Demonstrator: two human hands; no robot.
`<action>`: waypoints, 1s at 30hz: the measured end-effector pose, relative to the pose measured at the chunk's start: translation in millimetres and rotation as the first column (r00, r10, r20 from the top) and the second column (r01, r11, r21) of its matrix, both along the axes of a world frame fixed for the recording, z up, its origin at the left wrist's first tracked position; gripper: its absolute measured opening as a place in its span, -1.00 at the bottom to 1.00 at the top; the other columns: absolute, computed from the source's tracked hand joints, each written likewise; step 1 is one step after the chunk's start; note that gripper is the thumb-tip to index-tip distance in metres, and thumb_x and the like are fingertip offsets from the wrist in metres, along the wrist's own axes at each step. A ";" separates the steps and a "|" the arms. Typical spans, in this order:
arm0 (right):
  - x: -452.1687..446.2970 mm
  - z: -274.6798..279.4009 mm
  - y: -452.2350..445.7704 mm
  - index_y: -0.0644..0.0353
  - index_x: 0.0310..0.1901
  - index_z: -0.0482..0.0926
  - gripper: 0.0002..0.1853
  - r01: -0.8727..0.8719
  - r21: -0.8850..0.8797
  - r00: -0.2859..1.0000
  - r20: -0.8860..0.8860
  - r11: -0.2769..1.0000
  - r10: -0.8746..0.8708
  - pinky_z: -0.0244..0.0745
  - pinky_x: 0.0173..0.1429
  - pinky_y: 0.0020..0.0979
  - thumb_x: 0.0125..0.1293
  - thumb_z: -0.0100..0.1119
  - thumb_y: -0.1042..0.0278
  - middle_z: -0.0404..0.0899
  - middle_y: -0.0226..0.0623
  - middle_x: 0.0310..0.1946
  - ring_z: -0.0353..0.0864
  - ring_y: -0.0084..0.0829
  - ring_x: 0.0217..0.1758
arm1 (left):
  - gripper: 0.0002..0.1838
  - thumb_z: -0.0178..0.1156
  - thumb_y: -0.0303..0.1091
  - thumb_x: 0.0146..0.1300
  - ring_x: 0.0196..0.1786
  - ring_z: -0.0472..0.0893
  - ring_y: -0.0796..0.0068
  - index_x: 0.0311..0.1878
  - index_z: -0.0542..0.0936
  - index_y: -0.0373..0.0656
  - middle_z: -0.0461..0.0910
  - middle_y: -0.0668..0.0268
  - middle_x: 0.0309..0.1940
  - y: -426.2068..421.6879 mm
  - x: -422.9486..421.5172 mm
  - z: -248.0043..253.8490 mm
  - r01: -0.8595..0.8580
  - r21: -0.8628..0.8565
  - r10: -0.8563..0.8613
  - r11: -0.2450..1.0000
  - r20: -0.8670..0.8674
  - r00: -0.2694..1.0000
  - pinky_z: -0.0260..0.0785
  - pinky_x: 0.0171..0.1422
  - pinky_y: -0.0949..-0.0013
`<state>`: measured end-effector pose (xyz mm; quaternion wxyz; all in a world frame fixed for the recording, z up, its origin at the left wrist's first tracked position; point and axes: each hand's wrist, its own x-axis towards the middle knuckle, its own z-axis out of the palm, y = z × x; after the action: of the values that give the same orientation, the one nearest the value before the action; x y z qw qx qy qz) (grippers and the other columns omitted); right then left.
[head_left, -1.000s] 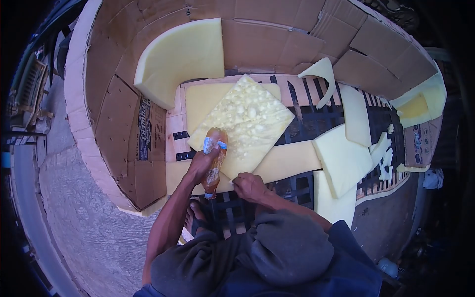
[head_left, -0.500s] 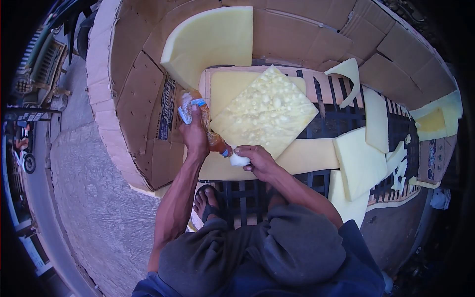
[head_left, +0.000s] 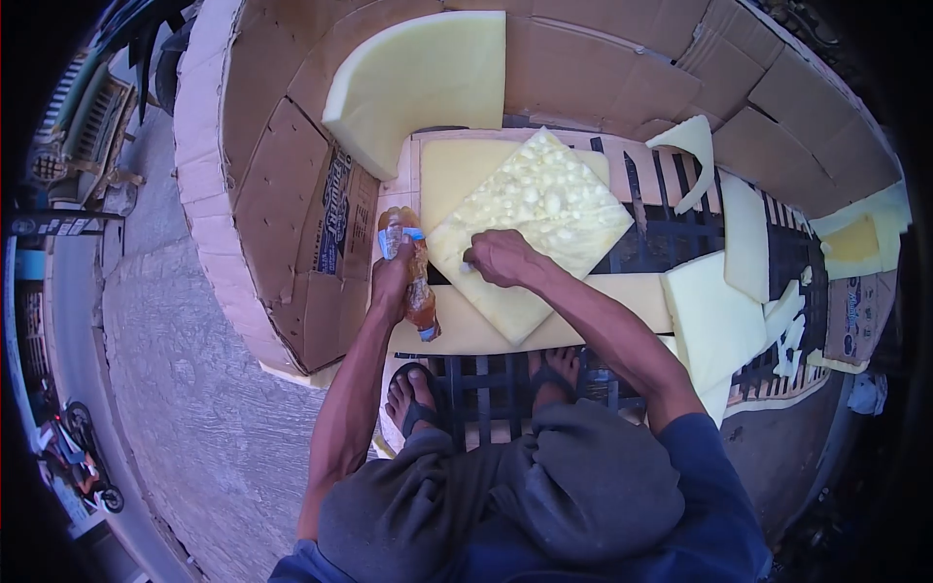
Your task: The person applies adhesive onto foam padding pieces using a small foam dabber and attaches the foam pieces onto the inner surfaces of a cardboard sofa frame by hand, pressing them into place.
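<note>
My left hand (head_left: 393, 277) is wrapped around a crumpled clear plastic bottle (head_left: 421, 303) with amber contents and a blue-and-white label. The bottle tilts downward, its narrow end toward me. My right hand (head_left: 503, 258) is closed, knuckles up, over the left part of a pale yellow foam sheet (head_left: 544, 219) with a bumpy surface. What its fingers hold is hidden. That sheet lies turned diagonally on a flatter foam layer (head_left: 612, 299). A curved foam piece (head_left: 423, 87) stands against the cardboard wall behind.
A curved cardboard wall (head_left: 603, 73) encloses the back and left. Dark webbing straps (head_left: 671, 238) cross the base under my feet. Foam offcuts (head_left: 714, 316) lie at the right, and a thin curved strip (head_left: 692, 160) lies farther back. Outside, a motorcycle (head_left: 78, 457) is on the road.
My right hand has left the bottle's narrow end and moved up onto the bumpy foam sheet. The white piece in its fingers no longer shows. My left hand has tilted the bottle more upright.
</note>
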<state>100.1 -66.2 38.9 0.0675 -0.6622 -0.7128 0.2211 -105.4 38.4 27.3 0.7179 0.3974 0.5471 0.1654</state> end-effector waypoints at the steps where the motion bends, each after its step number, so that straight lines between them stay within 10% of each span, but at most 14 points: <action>1: -4.9 1.7 -22.5 0.10 -0.28 0.77 -0.84 -0.098 -0.096 0.995 0.017 0.991 0.100 0.63 -0.10 -0.08 0.15 0.22 0.37 0.74 -0.10 -0.24 0.75 -0.06 -0.13 | -0.49 0.21 0.04 0.44 -0.25 0.60 0.42 0.15 0.54 -0.25 0.59 0.27 -0.17 0.5 -1.9 -1.4 0.012 0.008 -0.012 1.000 0.019 1.000 0.51 -0.21 0.24; 4: -12.4 22.2 -80.3 -0.02 -0.04 0.79 -0.75 -0.243 -0.418 0.970 -0.123 0.875 0.211 0.62 -0.01 -0.12 0.29 0.26 0.26 0.74 -0.19 -0.20 0.74 -0.09 -0.06 | -0.51 0.20 0.03 0.45 -0.21 0.60 0.44 0.14 0.54 -0.24 0.58 0.27 -0.15 1.1 -5.2 -1.3 0.051 -0.003 -0.051 0.999 0.022 0.998 0.50 -0.18 0.26; 7: 38.1 25.6 -89.0 0.07 0.01 0.75 -0.72 0.282 -0.198 0.933 -0.173 0.939 -0.317 0.57 0.08 -0.11 0.41 0.19 0.17 0.72 -0.17 -0.14 0.71 -0.07 0.01 | -0.49 0.21 0.05 0.45 -0.22 0.58 0.43 0.14 0.54 -0.24 0.58 0.28 -0.17 1.1 -2.7 -2.2 0.040 -0.028 -0.039 0.999 0.035 0.999 0.49 -0.17 0.26; 10: 124.8 6.1 -67.8 0.22 -0.03 0.72 -0.70 0.815 0.228 0.568 -0.130 0.533 -0.813 0.57 0.05 -0.05 0.47 0.11 0.21 0.69 -0.05 -0.14 0.70 0.01 -0.03 | -0.47 0.22 0.07 0.44 -0.26 0.57 0.44 0.14 0.54 -0.25 0.57 0.30 -0.19 2.4 -0.7 0.5 0.063 0.006 -0.063 0.998 0.008 0.998 0.48 -0.19 0.25; 13: 145.2 -0.5 -54.7 0.21 -0.10 0.72 -0.74 0.921 0.130 0.371 0.001 0.368 -0.928 0.58 -0.01 -0.02 0.46 0.09 0.25 0.69 -0.03 -0.18 0.70 0.04 -0.08 | -0.48 0.21 0.07 0.45 -0.28 0.57 0.46 0.14 0.54 -0.24 0.57 0.31 -0.20 -2.0 -4.6 2.3 0.074 0.008 -0.074 0.997 -0.036 0.997 0.48 -0.21 0.27; 17: 7.5 -40.4 -90.9 0.20 -0.31 0.62 -0.90 0.433 0.375 0.899 -0.116 0.820 -0.422 0.59 -0.16 -0.05 0.26 0.13 0.42 0.60 -0.14 -0.38 0.66 -0.07 -0.25 | -0.48 0.19 0.12 0.45 -0.27 0.58 0.49 0.15 0.56 -0.16 0.58 0.36 -0.21 -1.0 -7.4 -2.8 0.097 -0.024 -0.096 0.995 0.036 0.995 0.50 -0.21 0.27; 20: -69.8 -20.7 -114.7 0.17 -0.25 0.64 -0.88 0.079 0.144 0.978 -0.204 0.986 -0.048 0.62 -0.19 -0.11 0.29 0.17 0.34 0.59 -0.24 -0.30 0.68 -0.16 -0.24 | -0.60 0.10 0.03 0.54 -0.14 0.57 0.48 0.15 0.55 -0.10 0.56 0.39 -0.18 -3.5 -4.7 -21.5 0.098 0.025 -0.101 0.995 0.206 0.973 0.45 -0.02 0.32; 22: -33.8 -13.0 -89.3 0.17 -0.22 0.65 -0.86 0.323 0.249 0.934 -0.241 0.913 -0.265 0.61 -0.17 -0.10 0.32 0.17 0.32 0.59 -0.22 -0.30 0.68 -0.14 -0.23 | -0.60 0.11 0.01 0.54 -0.09 0.55 0.49 0.17 0.53 -0.10 0.56 0.40 -0.14 -6.5 -5.3 -6.1 0.132 0.022 -0.134 0.991 0.209 0.969 0.44 0.04 0.29; 26: 88.1 -1.2 -28.7 0.21 -0.29 0.63 -0.88 0.771 0.529 0.536 -0.239 0.354 -0.810 0.59 -0.15 -0.07 0.35 0.14 0.40 0.59 -0.13 -0.33 0.66 -0.09 -0.21 | -0.45 0.20 0.03 0.47 0.01 0.61 0.33 0.29 0.49 -0.23 0.59 0.26 0.02 2.4 -19.5 -29.7 0.146 -0.015 -0.142 0.989 0.151 0.978 0.50 0.10 0.15; 30: 99.7 -50.1 -7.7 0.22 -0.34 0.52 -0.89 0.847 0.430 0.469 -0.328 0.313 -0.820 0.56 -0.18 -0.07 0.33 0.09 0.41 0.58 -0.05 -0.32 0.66 -0.08 -0.24 | -0.42 0.24 0.07 0.44 -0.04 0.60 0.35 0.26 0.51 -0.24 0.59 0.27 -0.01 -5.4 -11.2 -17.0 0.109 0.017 -0.110 0.994 0.127 0.986 0.50 0.05 0.18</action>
<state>199.8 -74.0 -11.2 0.3715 -0.8788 -0.2969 -0.0398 -116.6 33.0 10.3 0.7574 0.4191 0.4766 0.1533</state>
